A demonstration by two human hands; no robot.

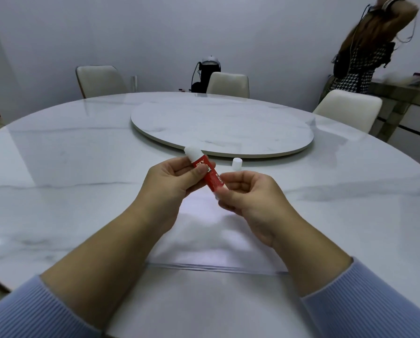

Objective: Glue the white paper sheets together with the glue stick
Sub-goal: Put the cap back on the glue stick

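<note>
Left hand gripping red glue stick, right hand pinching its base — above white paper sheets; white cap upright just beyond, near turntable edge.

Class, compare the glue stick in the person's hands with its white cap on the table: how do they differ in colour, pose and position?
The glue stick has a red printed barrel; the cap is plain white. The glue stick is held tilted in the air between the left hand and right hand; the cap stands upright and untouched on the table. The glue stick is longer, the cap short. Both are cylindrical.
</note>
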